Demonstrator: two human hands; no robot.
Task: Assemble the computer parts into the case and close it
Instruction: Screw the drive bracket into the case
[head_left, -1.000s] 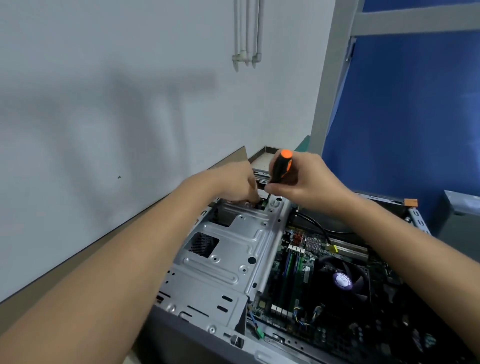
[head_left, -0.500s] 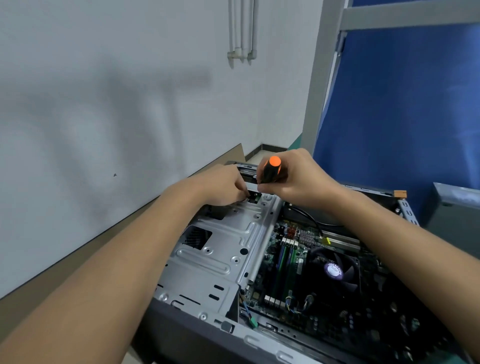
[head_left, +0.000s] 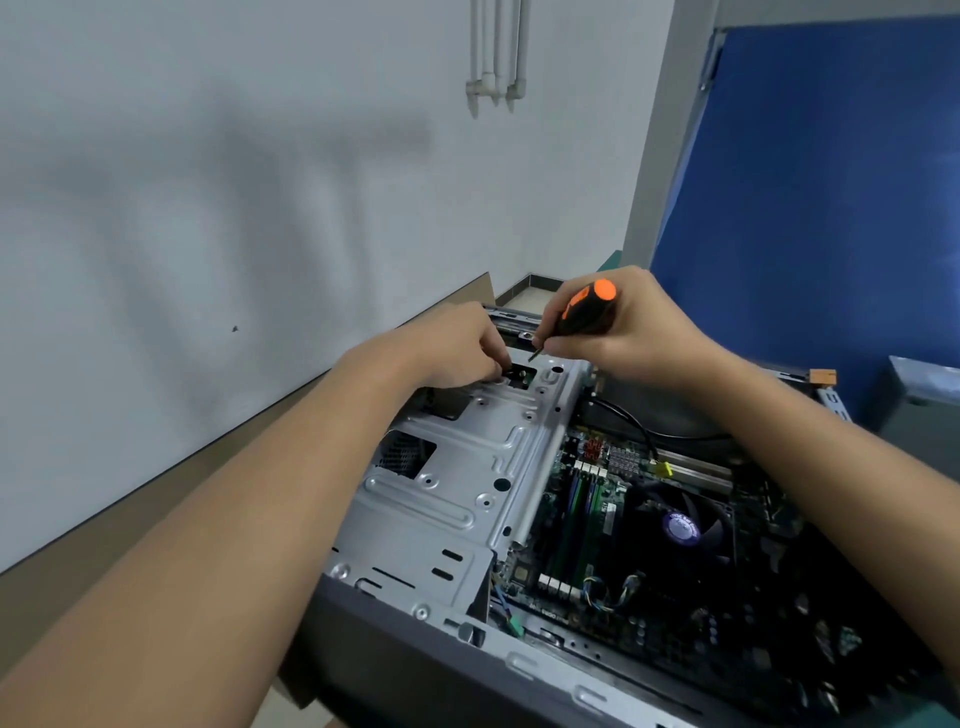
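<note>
- R hand (head_left: 623, 332) grips screwdriver (head_left: 584, 312) by its orange/black handle; tip tilts down-left toward far end of cage (head_left: 457, 467).
- L hand (head_left: 452, 348): fingers curled at dark opening there, just beside tip; can't tell if pinching anything.
- Cage sits in case (head_left: 405, 670), left of board (head_left: 566, 577).
- RAM (head_left: 582, 499) between cage & fan (head_left: 680, 525).
- Blk cable (head_left: 631, 423) below R wrist.
- Wall (head_left: 260, 182) behind, blue panel (head_left: 831, 182) at right.

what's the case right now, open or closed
Open: no side panel covers the case; the motherboard, cooler fan and metal drive cage lie exposed from above.
</note>
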